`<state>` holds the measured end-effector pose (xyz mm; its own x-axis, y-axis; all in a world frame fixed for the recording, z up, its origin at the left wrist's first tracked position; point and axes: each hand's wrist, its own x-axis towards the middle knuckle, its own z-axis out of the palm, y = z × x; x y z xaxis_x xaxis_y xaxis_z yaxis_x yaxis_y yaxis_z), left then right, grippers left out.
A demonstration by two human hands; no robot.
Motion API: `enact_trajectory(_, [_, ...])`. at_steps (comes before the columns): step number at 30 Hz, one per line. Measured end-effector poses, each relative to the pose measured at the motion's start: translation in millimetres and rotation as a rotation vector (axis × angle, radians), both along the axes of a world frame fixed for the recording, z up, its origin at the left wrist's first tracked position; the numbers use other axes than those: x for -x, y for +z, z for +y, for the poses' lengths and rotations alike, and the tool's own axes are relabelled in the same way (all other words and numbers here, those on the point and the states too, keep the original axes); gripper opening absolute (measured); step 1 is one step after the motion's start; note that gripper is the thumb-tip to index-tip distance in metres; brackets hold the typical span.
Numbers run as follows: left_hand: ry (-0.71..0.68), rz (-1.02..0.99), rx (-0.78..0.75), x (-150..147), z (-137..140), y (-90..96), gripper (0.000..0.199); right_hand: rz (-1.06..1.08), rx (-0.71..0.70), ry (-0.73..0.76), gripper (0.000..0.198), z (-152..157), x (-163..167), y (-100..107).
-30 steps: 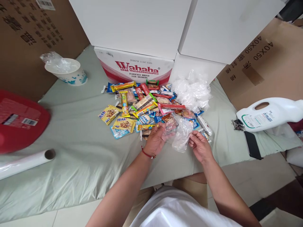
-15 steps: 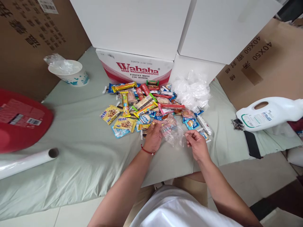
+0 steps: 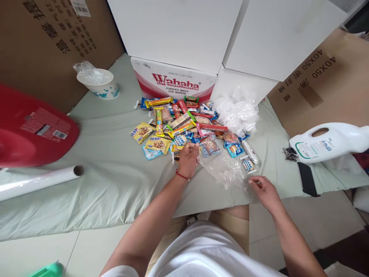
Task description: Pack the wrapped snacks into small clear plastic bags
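A clear plastic bag (image 3: 223, 169) is stretched out low over the cloth between my two hands. My left hand (image 3: 188, 159), with a red bracelet at its wrist, pinches one end of the bag beside the snack pile. The fingers of my right hand (image 3: 262, 188) are closed at the bag's other end, near the table's front edge. Just beyond lies a heap of wrapped snacks (image 3: 181, 119), with yellow cookie packets (image 3: 158, 144) at its left and a blue packet (image 3: 235, 149) at its right. A clear-wrapped snack (image 3: 210, 145) shows behind the bag.
Crumpled clear bags (image 3: 238, 109) lie behind the heap, against white boxes and a Wahaha carton (image 3: 175, 80). At left are a paper cup (image 3: 105, 86), a red container (image 3: 37, 127) and a plastic roll (image 3: 43, 181). A white jug (image 3: 328, 142) and black phone (image 3: 307, 179) lie right.
My right hand has moved right and toward me, drawing the clear bag out longer. My left hand stays by the heap. The camera view has shifted somewhat.
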<state>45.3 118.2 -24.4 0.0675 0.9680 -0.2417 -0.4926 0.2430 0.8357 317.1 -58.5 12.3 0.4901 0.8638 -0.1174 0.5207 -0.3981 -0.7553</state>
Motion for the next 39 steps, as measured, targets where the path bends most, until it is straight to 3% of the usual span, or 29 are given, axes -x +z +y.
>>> enact_trajectory(3, [-0.003, 0.006, 0.022, -3, -4, 1.5, 0.051, -0.189, -0.187, 0.015, 0.032, 10, 14, 19])
enact_trajectory(6, [-0.002, 0.021, 0.046, -8, -12, 5.8, 0.051, -0.106, -0.319, 0.238, 0.022, 32, 57, 33])
enact_trajectory(10, [-0.010, 0.027, 0.064, -13, -24, 15.8, 0.052, -0.085, -0.370, 0.509, 0.029, 65, 117, 26])
enact_trajectory(13, [-0.032, -0.009, 0.063, -10, -30, 23.6, 0.056, -0.062, -0.373, 0.599, 0.017, 79, 136, 13])
enact_trajectory(15, [-0.072, -0.112, 0.076, -3, -34, 27.0, 0.058, 0.038, -0.353, 0.585, 0.018, 83, 139, 7])
enact_trajectory(18, [-0.053, -0.281, 0.115, 9, -47, 28.1, 0.055, 0.292, -0.272, 0.443, 0.023, 83, 140, 1])
enact_trajectory(20, [-0.007, -0.322, 0.134, 16, -58, 26.8, 0.049, 0.442, -0.223, 0.361, 0.027, 81, 142, -3])
enact_trajectory(23, [-0.058, -0.375, 0.169, 21, -73, 23.7, 0.044, 0.538, -0.213, 0.325, 0.028, 78, 147, -9])
enact_trajectory(26, [-0.098, -0.391, 0.191, 22, -79, 19.6, 0.039, 0.435, -0.239, 0.348, 0.024, 77, 150, -16])
enact_trajectory(30, [-0.065, -0.309, 0.180, 23, -75, 13.3, 0.037, 0.118, -0.314, 0.413, 0.036, 80, 150, -21])
enact_trajectory(33, [-0.076, -0.272, 0.151, 25, -73, 10.5, 0.040, -0.030, -0.332, 0.470, 0.027, 86, 150, -20])
enact_trajectory(36, [-0.070, -0.270, 0.122, 26, -73, 9.6, 0.043, -0.067, -0.350, 0.519, 0.016, 91, 152, -18])
enact_trajectory(39, [-0.041, -0.271, 0.105, 26, -74, 9.3, 0.045, -0.002, -0.355, 0.512, 0.018, 91, 153, -17])
